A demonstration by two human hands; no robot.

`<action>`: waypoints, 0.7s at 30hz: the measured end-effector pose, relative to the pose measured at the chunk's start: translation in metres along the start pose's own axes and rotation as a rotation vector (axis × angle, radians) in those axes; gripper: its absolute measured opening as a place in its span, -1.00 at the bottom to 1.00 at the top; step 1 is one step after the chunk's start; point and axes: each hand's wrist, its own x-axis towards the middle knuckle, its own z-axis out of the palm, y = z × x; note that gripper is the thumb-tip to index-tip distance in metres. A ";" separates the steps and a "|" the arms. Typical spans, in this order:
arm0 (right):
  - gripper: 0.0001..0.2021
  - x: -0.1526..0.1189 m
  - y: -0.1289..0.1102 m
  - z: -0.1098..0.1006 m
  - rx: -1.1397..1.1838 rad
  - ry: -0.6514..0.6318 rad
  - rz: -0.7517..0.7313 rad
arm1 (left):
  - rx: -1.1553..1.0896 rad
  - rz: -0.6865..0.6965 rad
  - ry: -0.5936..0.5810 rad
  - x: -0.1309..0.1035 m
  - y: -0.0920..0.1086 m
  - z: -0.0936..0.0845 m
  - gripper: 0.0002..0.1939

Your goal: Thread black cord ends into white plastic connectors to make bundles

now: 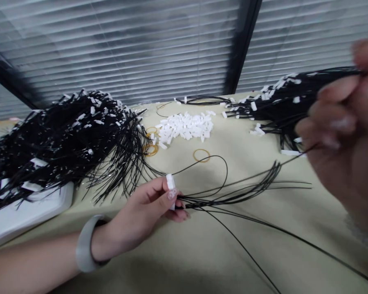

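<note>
At the lower middle, my left hand is closed, its thumb pressing a small white plastic connector against the fingers. A bunch of thin black wires runs out from this grip to the right, some bent back in a loop, others trailing toward the bottom right. My right hand, raised near the camera at the right edge and blurred, has its fingers curled. One black wire from the bunch leads up into those fingers, where its end is hidden.
Behind lies a heap of loose white connectors, with yellow rubber bands nearby. A large pile of black wires with white ends rests at the left on a white tray. More black wires lie at the right. Window blinds rise beyond the table.
</note>
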 end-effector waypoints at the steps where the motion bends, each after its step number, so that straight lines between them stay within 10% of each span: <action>1: -0.64 -0.003 -0.003 0.004 0.077 0.009 0.061 | 0.003 0.002 -0.004 0.000 0.000 0.000 -0.83; 8: -0.87 -0.029 -0.027 0.038 0.002 -0.433 0.015 | 0.108 0.044 0.001 -0.003 0.004 0.007 -0.84; 21: -0.75 -0.037 -0.026 0.058 -0.122 -0.541 0.019 | 0.473 0.138 -0.069 -0.006 0.004 0.007 -0.81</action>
